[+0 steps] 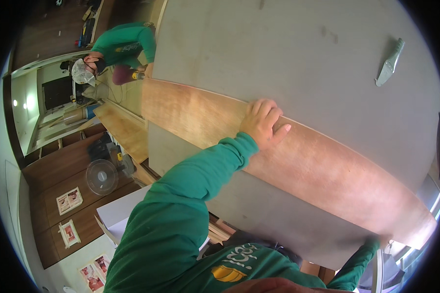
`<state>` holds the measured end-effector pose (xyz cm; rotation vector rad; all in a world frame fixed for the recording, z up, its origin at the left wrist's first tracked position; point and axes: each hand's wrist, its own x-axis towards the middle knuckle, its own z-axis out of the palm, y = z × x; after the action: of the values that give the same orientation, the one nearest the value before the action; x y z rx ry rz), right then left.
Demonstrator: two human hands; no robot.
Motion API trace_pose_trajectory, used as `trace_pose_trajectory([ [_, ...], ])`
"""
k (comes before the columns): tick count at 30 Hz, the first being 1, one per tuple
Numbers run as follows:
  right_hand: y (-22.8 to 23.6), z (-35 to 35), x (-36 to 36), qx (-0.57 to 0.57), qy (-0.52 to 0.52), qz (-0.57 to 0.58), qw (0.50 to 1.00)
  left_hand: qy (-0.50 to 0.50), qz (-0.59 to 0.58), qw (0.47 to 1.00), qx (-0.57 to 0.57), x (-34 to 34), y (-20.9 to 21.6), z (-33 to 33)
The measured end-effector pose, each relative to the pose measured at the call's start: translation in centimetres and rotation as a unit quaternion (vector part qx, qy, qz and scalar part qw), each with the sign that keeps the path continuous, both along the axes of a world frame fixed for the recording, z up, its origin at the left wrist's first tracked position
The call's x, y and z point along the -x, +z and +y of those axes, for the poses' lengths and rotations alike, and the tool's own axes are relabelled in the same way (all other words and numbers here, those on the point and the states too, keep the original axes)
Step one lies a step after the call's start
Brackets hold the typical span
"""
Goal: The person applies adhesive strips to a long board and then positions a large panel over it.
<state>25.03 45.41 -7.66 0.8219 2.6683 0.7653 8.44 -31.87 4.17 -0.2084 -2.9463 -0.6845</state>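
Observation:
A long, thin plywood strip [318, 156] lies slantwise across a large grey panel [278, 44]. My left hand [264, 122] grips the strip near its middle; the fingers bend over the far edge and the thumb rests on top. At the lower right, my right arm reaches the near edge by the strip's right end. Only a little of my right hand [385, 240] shows there, its fingers hidden. On the far right of the panel lies a silvery utility knife [391, 63], apart from both hands.
At the strip's far left end another person [127, 46] in a green top bends over, a yellow power drill [138, 75] by their hand. A plywood board [124, 129], a round fan [101, 177] and a white box [124, 210] stand left of the panel.

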Motion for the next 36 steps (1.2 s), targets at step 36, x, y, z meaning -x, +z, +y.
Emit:
trace_pose_trajectory([
  [36,4.4,-10.1,4.5,0.306,-0.284,0.546,0.727,-0.04,0.033,0.994,0.099,-1.8,-1.5,2.6],
])
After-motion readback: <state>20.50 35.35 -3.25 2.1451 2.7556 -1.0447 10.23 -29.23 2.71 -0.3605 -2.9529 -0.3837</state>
